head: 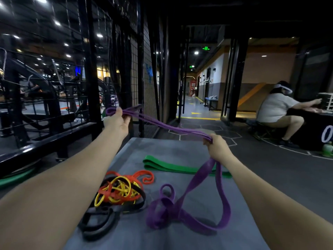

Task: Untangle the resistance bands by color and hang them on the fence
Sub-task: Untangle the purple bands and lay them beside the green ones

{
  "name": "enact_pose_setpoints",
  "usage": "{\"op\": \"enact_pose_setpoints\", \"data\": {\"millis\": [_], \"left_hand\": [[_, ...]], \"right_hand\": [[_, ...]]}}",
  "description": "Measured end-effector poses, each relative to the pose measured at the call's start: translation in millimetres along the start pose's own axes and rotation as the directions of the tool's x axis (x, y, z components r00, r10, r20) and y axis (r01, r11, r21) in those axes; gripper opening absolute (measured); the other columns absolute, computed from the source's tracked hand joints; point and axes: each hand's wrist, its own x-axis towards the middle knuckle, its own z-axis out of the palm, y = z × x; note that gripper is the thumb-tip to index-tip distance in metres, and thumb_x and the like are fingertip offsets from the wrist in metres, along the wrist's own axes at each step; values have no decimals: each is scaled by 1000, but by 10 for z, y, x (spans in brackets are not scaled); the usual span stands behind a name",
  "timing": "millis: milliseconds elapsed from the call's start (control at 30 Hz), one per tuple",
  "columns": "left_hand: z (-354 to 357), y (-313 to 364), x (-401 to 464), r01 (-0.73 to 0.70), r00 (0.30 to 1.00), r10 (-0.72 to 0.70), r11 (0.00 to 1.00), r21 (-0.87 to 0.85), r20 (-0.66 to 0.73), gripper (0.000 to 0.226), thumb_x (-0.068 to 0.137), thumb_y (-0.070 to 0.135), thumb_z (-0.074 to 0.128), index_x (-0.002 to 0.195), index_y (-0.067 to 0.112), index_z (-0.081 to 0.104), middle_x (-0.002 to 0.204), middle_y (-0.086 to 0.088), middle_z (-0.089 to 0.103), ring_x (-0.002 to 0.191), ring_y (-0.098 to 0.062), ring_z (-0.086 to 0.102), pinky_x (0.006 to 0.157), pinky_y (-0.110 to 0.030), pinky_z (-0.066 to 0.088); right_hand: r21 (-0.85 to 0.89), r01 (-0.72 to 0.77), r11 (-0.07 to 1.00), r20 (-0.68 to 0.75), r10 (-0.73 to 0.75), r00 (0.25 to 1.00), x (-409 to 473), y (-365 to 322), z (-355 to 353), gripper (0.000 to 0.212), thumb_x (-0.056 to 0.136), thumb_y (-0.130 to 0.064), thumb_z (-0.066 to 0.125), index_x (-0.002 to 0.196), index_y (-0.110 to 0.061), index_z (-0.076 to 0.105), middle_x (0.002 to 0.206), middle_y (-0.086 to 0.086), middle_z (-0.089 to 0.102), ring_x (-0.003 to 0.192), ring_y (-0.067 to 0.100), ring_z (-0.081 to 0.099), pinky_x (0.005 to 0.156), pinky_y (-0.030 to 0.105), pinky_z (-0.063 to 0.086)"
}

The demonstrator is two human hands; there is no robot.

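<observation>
Both hands grip the purple band (167, 127), stretched between left hand (118, 121) at 10 o'clock and right hand (217, 146) at 2, its tail on the grey mat (180, 150). Green band (173, 166) lies beyond, tangled pile (120, 192) at 7, fence (115, 69) at 11.

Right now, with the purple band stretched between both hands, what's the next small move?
Probably lift the right hand to draw the purple band off the mat: its lower end lies bunched there, while the left hand already holds the other end near the fence.
</observation>
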Motion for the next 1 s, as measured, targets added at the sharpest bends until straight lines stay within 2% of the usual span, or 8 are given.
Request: {"op": "enact_pose_setpoints", "data": {"millis": [100, 167, 233, 333, 467, 533, 767, 1000], "left_hand": [[-257, -154, 116, 111, 993, -100, 975, 193, -65, 26, 95, 11, 50, 121, 8, 46, 109, -14, 60, 91, -19, 67, 78, -31, 55], [-462, -311, 134, 293, 956, -262, 820, 492, -134, 17, 95, 24, 51, 107, 12, 47, 89, -11, 56, 76, -21, 62, 68, -33, 57], [-609, -472, 274, 319, 930, -328, 487, 813, -168, 39, 87, 35, 58, 109, 2, 56, 102, -15, 59, 96, -24, 57, 95, -40, 49], [-488, -521, 94, 13, 987, -157, -55, 998, -21, 85, 75, 46, 65, 140, 1, 34, 143, -18, 37, 127, -32, 39, 106, -38, 37], [-6, -728, -556, -437, 773, -374, 270, 858, 512, 81, 81, 11, 69, 146, 8, 22, 147, -10, 34, 125, -19, 41, 96, -26, 34], [83, -867, -658, -525, 699, -435, 227, 820, 568, 74, 79, 6, 68, 142, 9, 30, 139, -11, 45, 113, -19, 49, 94, -28, 39], [187, -1001, -652, -704, 656, -274, 115, 701, 703, 20, 95, 22, 44, 106, 6, 50, 90, -12, 54, 83, -24, 50, 68, -33, 36], [613, -632, -642, -652, 692, -27, 405, 641, 721, 24, 96, 27, 40, 104, 7, 51, 71, 0, 43, 66, -20, 44, 67, -36, 43]], "right_hand": [[-82, 48, 995, -22, -50, 999, 52, -97, -96, 15, 93, -8, 47, 94, 0, 60, 97, 24, 63, 93, 36, 58, 67, 29, 32], [-173, 87, 981, 13, -86, 996, 43, -184, -124, 14, 92, -9, 47, 95, 1, 58, 99, 25, 63, 95, 38, 57, 68, 33, 34], [-242, 124, 962, 69, -110, 992, 48, -249, -110, 15, 90, -7, 48, 98, 1, 58, 101, 25, 64, 97, 39, 57, 73, 37, 41], [-303, 186, 935, 152, -146, 978, 49, -318, -13, 12, 89, -7, 49, 96, -3, 58, 101, 21, 64, 97, 38, 58, 77, 39, 44], [-320, 267, 909, 219, -203, 954, 25, -503, 87, 11, 87, -3, 48, 93, -4, 57, 101, 20, 63, 96, 36, 58, 74, 36, 42], [-337, 307, 890, 239, -235, 942, 20, -606, 78, 13, 89, -2, 47, 97, -2, 57, 104, 20, 62, 97, 35, 57, 71, 33, 37], [-298, 325, 898, 214, -269, 939, 13, -529, -106, 10, 91, -9, 51, 82, -12, 49, 82, 10, 55, 76, 24, 48, 64, 29, 31], [289, 166, 943, 47, -188, 981, -19, -323, -54, 5, 90, -10, 54, 86, -10, 56, 69, 1, 55, 65, 14, 48, 69, 29, 41]]}}
